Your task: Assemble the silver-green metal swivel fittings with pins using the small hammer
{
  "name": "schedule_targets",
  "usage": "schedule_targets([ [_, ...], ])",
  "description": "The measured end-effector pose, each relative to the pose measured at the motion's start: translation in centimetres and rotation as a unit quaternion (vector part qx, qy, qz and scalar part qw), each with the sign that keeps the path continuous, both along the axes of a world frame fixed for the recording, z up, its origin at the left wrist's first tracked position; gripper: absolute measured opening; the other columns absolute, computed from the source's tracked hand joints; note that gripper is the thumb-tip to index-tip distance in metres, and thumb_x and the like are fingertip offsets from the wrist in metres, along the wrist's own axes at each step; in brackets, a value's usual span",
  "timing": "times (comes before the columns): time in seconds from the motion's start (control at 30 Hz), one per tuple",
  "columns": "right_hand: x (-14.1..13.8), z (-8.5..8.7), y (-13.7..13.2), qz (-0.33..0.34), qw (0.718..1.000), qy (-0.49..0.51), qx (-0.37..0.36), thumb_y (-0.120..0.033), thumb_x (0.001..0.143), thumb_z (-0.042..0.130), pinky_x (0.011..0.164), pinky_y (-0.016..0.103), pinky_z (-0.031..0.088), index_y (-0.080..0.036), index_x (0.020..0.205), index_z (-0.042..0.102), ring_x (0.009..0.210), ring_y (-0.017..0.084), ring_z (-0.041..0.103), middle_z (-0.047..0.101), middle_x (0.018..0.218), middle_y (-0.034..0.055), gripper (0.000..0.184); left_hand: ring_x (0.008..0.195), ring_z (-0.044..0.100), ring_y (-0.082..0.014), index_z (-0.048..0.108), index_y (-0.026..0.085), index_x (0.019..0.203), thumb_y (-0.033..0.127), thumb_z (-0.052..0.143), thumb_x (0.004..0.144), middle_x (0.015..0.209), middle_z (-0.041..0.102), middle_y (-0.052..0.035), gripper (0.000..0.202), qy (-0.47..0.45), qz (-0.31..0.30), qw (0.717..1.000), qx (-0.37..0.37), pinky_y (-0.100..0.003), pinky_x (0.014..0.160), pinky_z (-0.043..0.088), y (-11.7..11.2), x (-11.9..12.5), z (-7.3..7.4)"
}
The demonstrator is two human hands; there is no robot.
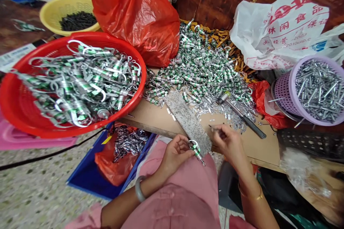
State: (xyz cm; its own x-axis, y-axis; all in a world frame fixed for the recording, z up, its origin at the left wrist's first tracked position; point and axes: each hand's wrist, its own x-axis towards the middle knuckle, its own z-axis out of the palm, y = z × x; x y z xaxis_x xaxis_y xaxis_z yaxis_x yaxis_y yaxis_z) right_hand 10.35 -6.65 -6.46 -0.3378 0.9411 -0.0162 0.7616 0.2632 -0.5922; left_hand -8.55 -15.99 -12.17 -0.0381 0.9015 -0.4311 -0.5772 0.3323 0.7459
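Note:
My left hand pinches a small silver-and-green hooked metal piece, its curved hook up and its narrow end pointing down right. The piece is over the near end of a grey speckled stone slab that lies slanted on the table. My right hand is closed just right of the slab, fingertips pressed together. A thin dark tip pokes out of them, too small to name. Beyond the slab is a heap of like hooked pieces. A hammer rests among small flat metal links.
A red basket full of hooked pieces stands left, partly over the table edge. A purple basket of metal pins is right. Red and white plastic bags stand behind. A blue bin is below left; a black cable crosses there.

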Motion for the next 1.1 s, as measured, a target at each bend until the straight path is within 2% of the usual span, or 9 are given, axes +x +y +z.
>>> schedule_targets([
  [0.13, -1.9, 1.1, -3.7, 0.058, 0.992, 0.06, -0.096, -0.021, 0.092, 0.057, 0.064, 0.024, 0.049, -0.023, 0.098, 0.073, 0.069, 0.015, 0.067, 0.074, 0.087, 0.0015, 0.017, 0.067, 0.064, -0.0113, 0.059, 0.018, 0.084, 0.026, 0.093, 0.062, 0.075, 0.071, 0.0009, 0.041, -0.002, 0.006, 1.0, 0.003, -0.021, 0.064, 0.051, -0.1, 0.0, -0.1],
  [0.47, -3.6, 0.1, -5.7, 0.005, 0.999, 0.028, -0.042, -0.021, 0.088, 0.061, 0.057, 0.023, 0.042, -0.021, 0.088, 0.064, 0.056, 0.012, 0.058, 0.063, 0.066, -0.0037, 0.004, 0.068, 0.063, -0.0104, 0.06, 0.018, 0.086, 0.022, 0.091, 0.065, 0.075, 0.071, 0.0016, 0.038, 0.007, 0.003, 1.0, 0.009, -0.02, 0.064, 0.05, -0.1, -0.1, 0.1],
  [0.57, -2.2, 0.3, -4.1, -0.009, 0.998, 0.043, -0.042, -0.027, 0.094, 0.057, 0.055, 0.022, 0.042, -0.022, 0.092, 0.064, 0.055, 0.012, 0.054, 0.061, 0.066, -0.004, 0.009, 0.068, 0.064, -0.011, 0.06, 0.017, 0.086, 0.025, 0.091, 0.065, 0.076, 0.071, 0.001, 0.038, 0.003, 0.006, 1.0, 0.012, -0.021, 0.064, 0.051, -0.1, -0.1, 0.0],
  [0.63, -0.6, 0.3, -0.9, -0.046, 0.997, 0.015, 0.058, -0.03, 0.097, 0.052, 0.061, 0.025, 0.045, -0.022, 0.098, 0.065, 0.065, 0.014, 0.056, 0.064, 0.079, 0.0004, 0.016, 0.067, 0.064, -0.0114, 0.06, 0.017, 0.085, 0.028, 0.092, 0.065, 0.076, 0.071, 0.0008, 0.039, -0.002, 0.004, 1.0, 0.013, -0.021, 0.063, 0.052, -0.1, -0.1, -0.2],
  [0.7, 1.2, 0.0, 3.5, -0.095, 0.969, -0.095, 0.208, -0.029, 0.097, 0.049, 0.078, 0.034, 0.048, -0.019, 0.107, 0.066, 0.086, 0.02, 0.058, 0.065, 0.099, 0.0091, 0.022, 0.066, 0.064, -0.0115, 0.06, 0.017, 0.085, 0.028, 0.092, 0.063, 0.075, 0.071, 0.0008, 0.04, -0.002, 0.003, 1.0, 0.01, -0.022, 0.063, 0.052, 0.0, -0.1, -0.2],
  [0.77, 2.5, -0.6, 8.0, -0.101, 0.96, -0.138, 0.221, -0.031, 0.094, 0.055, 0.086, 0.042, 0.044, -0.016, 0.109, 0.067, 0.099, 0.026, 0.053, 0.062, 0.106, 0.0157, 0.025, 0.066, 0.064, -0.0112, 0.06, 0.017, 0.084, 0.027, 0.093, 0.062, 0.075, 0.071, 0.0008, 0.041, 0.006, 0.004, 1.0, 0.004, -0.021, 0.062, 0.051, 0.1, -0.2, -0.1],
  [0.87, 3.0, -1.6, 12.1, -0.062, 0.962, -0.17, 0.206, -0.034, 0.093, 0.058, 0.083, 0.042, 0.042, -0.017, 0.089, 0.068, 0.094, 0.026, 0.05, 0.062, 0.095, 0.0144, 0.02, 0.066, 0.064, -0.0115, 0.059, 0.017, 0.084, 0.027, 0.093, 0.061, 0.075, 0.072, 0.0005, 0.042, 0.014, 0.005, 1.0, -0.005, -0.021, 0.062, 0.051, 0.2, -0.1, 0.1],
  [0.97, 2.5, -1.6, 11.6, -0.039, 0.963, -0.179, 0.199, -0.032, 0.097, 0.052, 0.078, 0.04, 0.043, -0.019, 0.089, 0.065, 0.086, 0.025, 0.052, 0.063, 0.09, 0.0122, 0.02, 0.066, 0.064, -0.0124, 0.059, 0.018, 0.082, 0.029, 0.094, 0.061, 0.075, 0.072, 0.0004, 0.042, 0.011, 0.007, 1.0, -0.005, -0.022, 0.062, 0.052, 0.2, -0.1, 0.3],
  [1.1, 2.1, 1.0, 5.7, 0.031, 0.985, -0.085, 0.144, -0.031, 0.101, 0.049, 0.073, 0.035, 0.046, -0.019, 0.107, 0.065, 0.081, 0.023, 0.059, 0.064, 0.09, 0.0084, 0.02, 0.067, 0.064, -0.0122, 0.06, 0.017, 0.083, 0.031, 0.094, 0.06, 0.075, 0.071, 0.0004, 0.043, 0.004, 0.01, 1.0, 0.001, -0.023, 0.063, 0.053, 0.2, -0.1, 0.2],
])
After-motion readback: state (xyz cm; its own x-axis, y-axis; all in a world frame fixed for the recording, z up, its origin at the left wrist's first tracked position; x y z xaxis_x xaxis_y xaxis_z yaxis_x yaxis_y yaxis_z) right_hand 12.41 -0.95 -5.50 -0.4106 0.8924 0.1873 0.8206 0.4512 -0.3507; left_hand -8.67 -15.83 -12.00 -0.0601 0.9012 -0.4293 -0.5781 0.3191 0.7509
